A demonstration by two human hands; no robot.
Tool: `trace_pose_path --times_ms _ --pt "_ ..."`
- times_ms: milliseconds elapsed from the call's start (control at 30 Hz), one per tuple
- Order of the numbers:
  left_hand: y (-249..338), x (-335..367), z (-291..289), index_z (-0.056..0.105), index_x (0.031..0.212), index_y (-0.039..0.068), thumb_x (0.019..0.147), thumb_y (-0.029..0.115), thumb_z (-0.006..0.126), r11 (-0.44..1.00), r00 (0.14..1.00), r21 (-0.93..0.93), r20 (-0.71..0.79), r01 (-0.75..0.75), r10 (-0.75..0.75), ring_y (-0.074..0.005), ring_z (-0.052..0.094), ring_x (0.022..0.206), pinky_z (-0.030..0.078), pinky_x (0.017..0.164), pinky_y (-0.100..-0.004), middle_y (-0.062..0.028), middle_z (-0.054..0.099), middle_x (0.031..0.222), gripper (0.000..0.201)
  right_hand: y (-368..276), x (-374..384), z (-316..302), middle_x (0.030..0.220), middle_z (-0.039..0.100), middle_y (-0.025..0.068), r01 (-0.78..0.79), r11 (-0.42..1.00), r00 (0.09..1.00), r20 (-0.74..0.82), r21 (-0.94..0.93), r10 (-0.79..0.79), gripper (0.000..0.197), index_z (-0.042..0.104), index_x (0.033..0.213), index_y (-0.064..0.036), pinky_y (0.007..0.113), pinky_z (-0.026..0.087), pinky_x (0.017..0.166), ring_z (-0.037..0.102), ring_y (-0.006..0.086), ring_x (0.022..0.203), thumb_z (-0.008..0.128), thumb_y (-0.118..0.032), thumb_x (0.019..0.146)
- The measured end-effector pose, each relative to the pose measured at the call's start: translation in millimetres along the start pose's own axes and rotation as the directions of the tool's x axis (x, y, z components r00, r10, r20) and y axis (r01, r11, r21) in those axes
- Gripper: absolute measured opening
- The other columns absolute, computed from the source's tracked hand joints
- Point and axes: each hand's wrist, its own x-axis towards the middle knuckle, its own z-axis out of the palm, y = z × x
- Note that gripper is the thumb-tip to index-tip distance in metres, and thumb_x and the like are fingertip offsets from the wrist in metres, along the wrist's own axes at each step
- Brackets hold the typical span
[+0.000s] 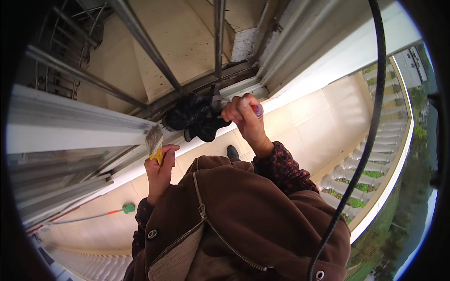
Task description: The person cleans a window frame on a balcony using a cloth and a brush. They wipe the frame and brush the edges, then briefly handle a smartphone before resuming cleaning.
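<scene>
In my left hand (160, 171) is a flat paintbrush (154, 142) with a yellow handle, its greyish bristles pointing up beside the white window frame. My right hand (246, 119) is closed around the purple handle (257, 110) of a scraper. The scraper's flat grey end (218, 99) reaches toward the window track, and its tip is hard to make out. A crumpled black cloth or bag (194, 114) lies over the sill, just left of my right hand.
Metal bars (145, 44) stand beyond the dirty window track (187, 89). A black cable (375, 107) hangs down on the right. A white balustrade (375, 159) edges the tiled balcony floor (323, 110). At lower left lies a pole with a green head (128, 208).
</scene>
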Motion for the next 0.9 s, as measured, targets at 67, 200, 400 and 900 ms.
trace_pose_path --times_ms 67,200,400,900 --pt "0.8 -6.8 -5.2 0.071 0.099 0.001 0.097 0.009 0.061 1.0 0.999 0.008 -0.037 0.01 -0.01 -0.0022 0.041 0.06 0.032 0.055 -0.0199 0.0058 0.049 0.065 0.014 7.4 3.3 4.9 0.063 0.036 -0.001 -0.058 0.989 0.991 -0.113 0.137 0.074 0.035 0.041 0.076 -0.0138 0.032 0.04 0.061 0.035 0.0125 0.056 0.049 -0.031 0.105" --pt "1.5 -18.1 -16.3 0.07 0.1 0.002 0.096 0.011 0.058 0.998 0.994 0.068 -0.104 -0.002 0.009 -0.0018 0.041 0.061 0.03 0.055 -0.0201 0.0067 0.047 0.065 0.016 43.7 13.2 49.1 0.064 0.036 -0.0005 -0.183 0.951 0.983 0.026 0.248 0.183 0.035 0.04 0.075 -0.0136 0.033 0.038 0.062 0.035 0.013 0.057 0.049 -0.029 0.105" --pt "-0.7 -39.0 -26.6 0.072 0.099 0.003 0.096 0.009 0.061 0.995 0.991 0.097 -0.125 -0.028 0.04 -0.002 0.042 0.059 0.033 0.053 -0.0203 0.0065 0.048 0.064 0.013 46.2 25.4 50.7 0.063 0.035 0.0005 -0.264 0.963 0.96 0.109 0.048 0.257 0.032 0.042 0.076 -0.0115 0.033 0.036 0.058 0.034 0.0134 0.055 0.05 -0.024 0.104" --pt "-34.4 -113.2 -93.8 0.072 0.101 0.002 0.098 0.012 0.062 0.999 0.892 0.034 -0.452 -0.003 0.018 -0.0023 0.04 0.06 0.033 0.055 -0.0204 0.0072 0.048 0.065 0.015 57.0 1.7 84.9 0.079 0.055 0.0046 -0.252 0.963 0.966 0.026 -0.096 0.256 0.027 0.057 0.092 -0.0071 0.038 0.048 0.084 0.056 0.0191 0.079 0.052 -0.031 0.103"
